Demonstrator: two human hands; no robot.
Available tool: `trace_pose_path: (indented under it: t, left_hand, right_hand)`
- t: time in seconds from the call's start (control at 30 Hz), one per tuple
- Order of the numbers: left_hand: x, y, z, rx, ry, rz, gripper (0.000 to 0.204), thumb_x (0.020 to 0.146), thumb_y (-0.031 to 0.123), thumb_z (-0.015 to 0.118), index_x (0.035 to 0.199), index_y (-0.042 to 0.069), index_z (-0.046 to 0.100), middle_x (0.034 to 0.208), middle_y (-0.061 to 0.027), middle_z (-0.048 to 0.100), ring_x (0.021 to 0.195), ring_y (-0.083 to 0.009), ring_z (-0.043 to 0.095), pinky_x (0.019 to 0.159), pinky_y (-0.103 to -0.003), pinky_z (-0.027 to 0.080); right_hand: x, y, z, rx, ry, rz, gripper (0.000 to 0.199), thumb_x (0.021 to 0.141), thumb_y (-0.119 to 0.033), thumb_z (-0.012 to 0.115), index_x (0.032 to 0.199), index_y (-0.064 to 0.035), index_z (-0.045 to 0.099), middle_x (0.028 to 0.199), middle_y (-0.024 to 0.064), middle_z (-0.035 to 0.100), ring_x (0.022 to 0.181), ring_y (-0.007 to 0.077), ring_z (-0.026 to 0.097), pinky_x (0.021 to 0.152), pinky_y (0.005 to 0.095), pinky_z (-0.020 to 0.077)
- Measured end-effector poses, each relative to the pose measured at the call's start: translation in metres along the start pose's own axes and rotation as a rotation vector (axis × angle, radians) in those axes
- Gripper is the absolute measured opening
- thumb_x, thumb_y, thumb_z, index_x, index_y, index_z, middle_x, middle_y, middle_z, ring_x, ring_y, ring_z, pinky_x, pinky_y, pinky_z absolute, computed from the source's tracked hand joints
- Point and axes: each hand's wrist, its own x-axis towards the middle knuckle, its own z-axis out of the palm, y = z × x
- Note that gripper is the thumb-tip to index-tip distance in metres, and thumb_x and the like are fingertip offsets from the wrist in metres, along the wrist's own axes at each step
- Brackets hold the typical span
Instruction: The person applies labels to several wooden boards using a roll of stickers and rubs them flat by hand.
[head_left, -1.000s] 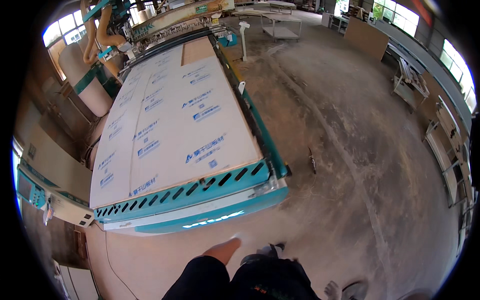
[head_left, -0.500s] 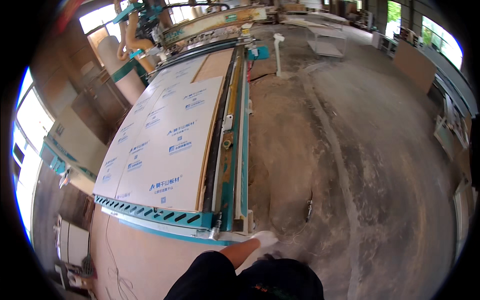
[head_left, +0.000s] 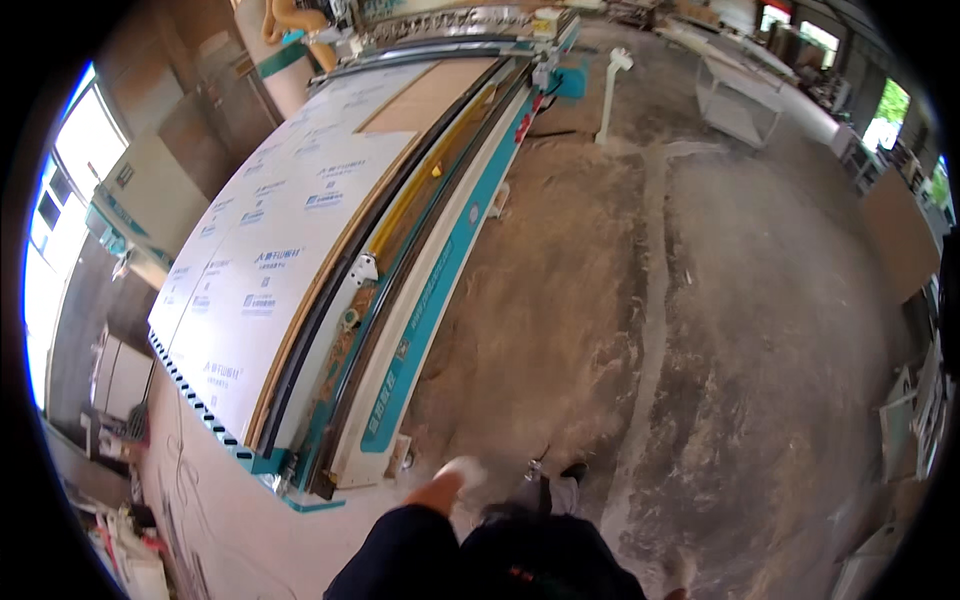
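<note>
My left hand [head_left: 462,470], in what looks like a white glove, hangs low beside the near corner of a long flatbed cutting machine [head_left: 425,340]. It is blurred, so its fingers do not show clearly, and I see nothing in it. On the machine bed lie white printed-film boards [head_left: 270,225], with a bare brown board [head_left: 425,95] showing at their far right. My right hand is out of view; only a small patch of skin shows at the lower edge. A small metal fitting [head_left: 537,465] lies on the floor close to my shoe [head_left: 575,471].
Concrete floor [head_left: 540,290] runs along the machine's right side. A pale post [head_left: 607,100] stands farther off, with a white frame cart [head_left: 738,108] beyond it. A brown panel [head_left: 900,235] leans at the right. A control cabinet [head_left: 155,200] stands at the left.
My view has shifted forward and turned, so the machine now slants and its right side shows more. The floor fitting appears closer to my feet. My left hand stays low near the machine's corner.
</note>
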Motion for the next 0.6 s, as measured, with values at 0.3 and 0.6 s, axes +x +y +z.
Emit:
trace_pose_path:
  t: [0.3,0.6]
  left_hand:
    - [0.004,0.294,-0.512,-0.458,0.668,0.472,0.053,0.102,0.046,0.054,0.142,0.012,0.062,0.143,-0.0161,0.063,0.132,-0.0354,0.058,0.112,-0.043,0.045]
    - [0.179,0.174,-0.485,-0.764,0.499,-0.632,0.042,0.095,0.042,0.062,0.126,0.016,0.074,0.137,-0.0094,0.069,0.130,-0.0326,0.063,0.105,-0.045,0.052]
  right_hand:
    - [0.256,0.008,-0.090,1.072,-0.404,0.766,0.015,0.085,-0.020,0.073,0.099,-0.0134,0.074,0.102,0.0056,0.074,0.095,0.0293,0.070,0.083,0.0431,0.0565]
    - [0.659,0.090,-0.239,0.939,-0.499,0.557,0.011,0.089,-0.024,0.073,0.093,-0.0145,0.074,0.095,0.0033,0.073,0.090,0.0257,0.070,0.076,0.0426,0.0574]
